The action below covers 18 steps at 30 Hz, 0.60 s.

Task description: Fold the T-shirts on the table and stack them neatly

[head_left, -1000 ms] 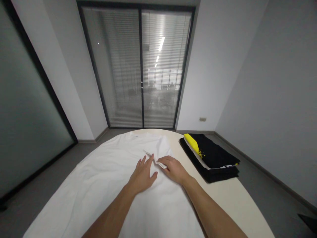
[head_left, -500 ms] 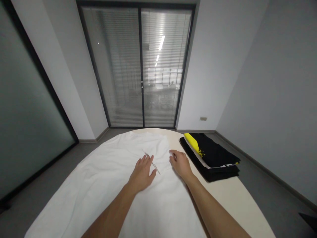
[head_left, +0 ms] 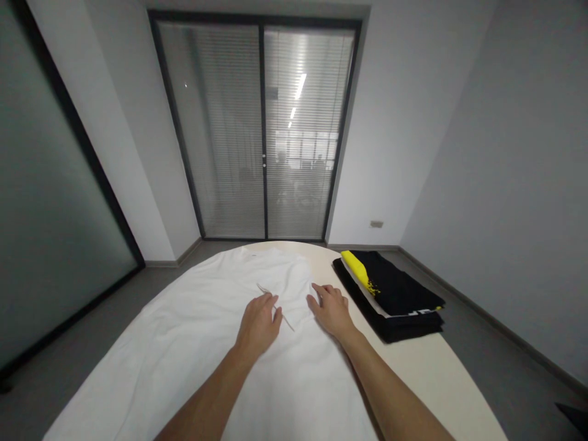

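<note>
A white garment (head_left: pixel 184 343) lies spread flat over most of a cream oval table (head_left: pixel 441 380). My left hand (head_left: pixel 258 321) rests palm down on it near its middle, fingers stretched flat, just left of a thin folded crease in the cloth (head_left: pixel 275 305). My right hand (head_left: pixel 331 310) lies flat on the garment's right edge, fingers spread and pointing away from me. Neither hand grips anything.
A stack of folded black garments with a yellow patch (head_left: pixel 390 294) sits on the table's far right. Beyond the table are a glass sliding door with blinds (head_left: pixel 261 128), grey floor, and plain walls on both sides.
My right hand has let go of the small fold it pinched and moved right to the garment's edge, now lying flat. My left hand stayed in place, sliding slightly back.
</note>
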Each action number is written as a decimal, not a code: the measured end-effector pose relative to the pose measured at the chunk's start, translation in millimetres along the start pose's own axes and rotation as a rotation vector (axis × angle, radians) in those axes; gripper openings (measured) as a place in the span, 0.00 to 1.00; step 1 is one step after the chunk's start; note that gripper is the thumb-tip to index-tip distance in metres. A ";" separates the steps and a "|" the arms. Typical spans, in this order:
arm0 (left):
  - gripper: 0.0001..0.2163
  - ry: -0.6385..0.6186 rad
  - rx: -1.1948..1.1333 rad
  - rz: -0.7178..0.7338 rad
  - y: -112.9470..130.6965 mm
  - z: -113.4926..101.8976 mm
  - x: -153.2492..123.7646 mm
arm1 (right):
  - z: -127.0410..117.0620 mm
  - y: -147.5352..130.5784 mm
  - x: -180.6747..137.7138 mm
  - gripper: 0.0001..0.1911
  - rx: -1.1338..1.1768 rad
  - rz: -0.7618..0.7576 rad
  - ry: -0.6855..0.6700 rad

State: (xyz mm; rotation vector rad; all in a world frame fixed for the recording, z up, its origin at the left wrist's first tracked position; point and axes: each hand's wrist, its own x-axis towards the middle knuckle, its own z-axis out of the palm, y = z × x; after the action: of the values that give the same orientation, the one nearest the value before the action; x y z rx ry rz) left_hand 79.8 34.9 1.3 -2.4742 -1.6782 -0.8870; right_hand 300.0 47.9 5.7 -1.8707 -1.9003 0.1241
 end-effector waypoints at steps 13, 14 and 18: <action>0.24 -0.117 0.079 -0.066 1.8 5.2 -3.6 | -14.7 -1.9 5.8 0.14 -0.066 0.159 -0.056; 0.24 -0.131 0.084 -0.073 1.6 5.9 -4.1 | -15.6 -2.1 5.6 0.15 -0.080 0.166 -0.062; 0.28 -0.141 0.104 -0.106 1.6 6.7 -6.4 | -19.0 -7.0 3.2 0.20 -0.162 0.174 -0.049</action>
State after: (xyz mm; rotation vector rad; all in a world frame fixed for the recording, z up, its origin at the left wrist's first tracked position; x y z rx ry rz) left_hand 82.5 31.0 -6.8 -2.4509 -1.8629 -0.6280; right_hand 301.0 45.6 26.1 -2.1587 -1.8243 0.0738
